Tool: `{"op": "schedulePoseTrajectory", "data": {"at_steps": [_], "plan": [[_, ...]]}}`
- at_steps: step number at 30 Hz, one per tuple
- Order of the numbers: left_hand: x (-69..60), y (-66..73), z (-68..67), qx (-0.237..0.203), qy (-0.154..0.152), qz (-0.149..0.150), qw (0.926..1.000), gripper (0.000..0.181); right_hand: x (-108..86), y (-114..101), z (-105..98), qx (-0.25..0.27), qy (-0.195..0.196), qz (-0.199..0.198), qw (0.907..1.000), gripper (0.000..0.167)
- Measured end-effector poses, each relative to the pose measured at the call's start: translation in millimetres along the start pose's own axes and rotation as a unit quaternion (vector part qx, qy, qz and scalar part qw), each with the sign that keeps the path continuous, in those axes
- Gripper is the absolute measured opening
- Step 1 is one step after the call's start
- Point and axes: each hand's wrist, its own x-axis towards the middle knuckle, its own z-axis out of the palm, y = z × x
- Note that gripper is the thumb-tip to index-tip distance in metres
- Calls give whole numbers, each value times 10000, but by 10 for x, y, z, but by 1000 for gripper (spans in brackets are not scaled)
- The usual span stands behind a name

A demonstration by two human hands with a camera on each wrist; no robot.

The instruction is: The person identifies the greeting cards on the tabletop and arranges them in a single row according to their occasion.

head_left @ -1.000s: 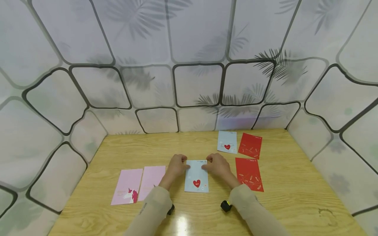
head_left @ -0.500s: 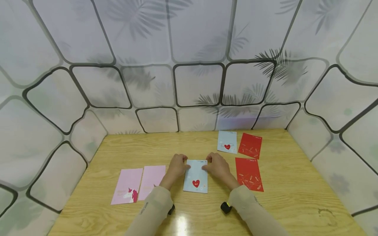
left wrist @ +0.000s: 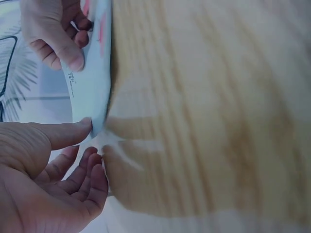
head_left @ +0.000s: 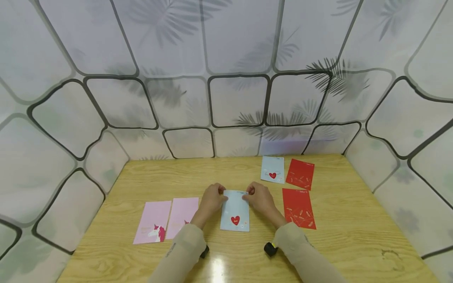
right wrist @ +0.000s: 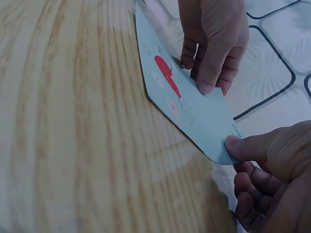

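A pale blue card (head_left: 235, 210) with a red heart lies in the middle of the wooden table in the head view. At its far left corner, my left hand (head_left: 211, 199) pinches the edge, thumb on top. My right hand (head_left: 260, 199) grips the far right corner in the same way. In the right wrist view the card (right wrist: 197, 114) bends up at the held end, while its near end lies low by the wood. The left wrist view shows the card (left wrist: 92, 82) nearly edge-on between both thumbs. The fingers beneath the card are partly hidden.
Two pink unicorn cards (head_left: 153, 222) lie left, the inner one partly behind my left arm. At right are another blue heart card (head_left: 272, 169), a red card (head_left: 300, 174) and a nearer red card (head_left: 299, 208). A patterned curtain (head_left: 237, 101) surrounds the table (head_left: 354, 236).
The card's near edge has shifted slightly to the left, and its far end now looks a little more raised and curved. Both hands keep their hold at the corners; the other cards are unmoved.
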Motion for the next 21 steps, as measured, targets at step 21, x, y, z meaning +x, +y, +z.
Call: {"op": "schedulePoseTrajectory", "data": {"at_steps": [21], "plan": [[-203, 257, -347, -817, -25, 366, 9960, 9, -134, -187, -275, 1722, 46, 202, 9848, 14]]}}
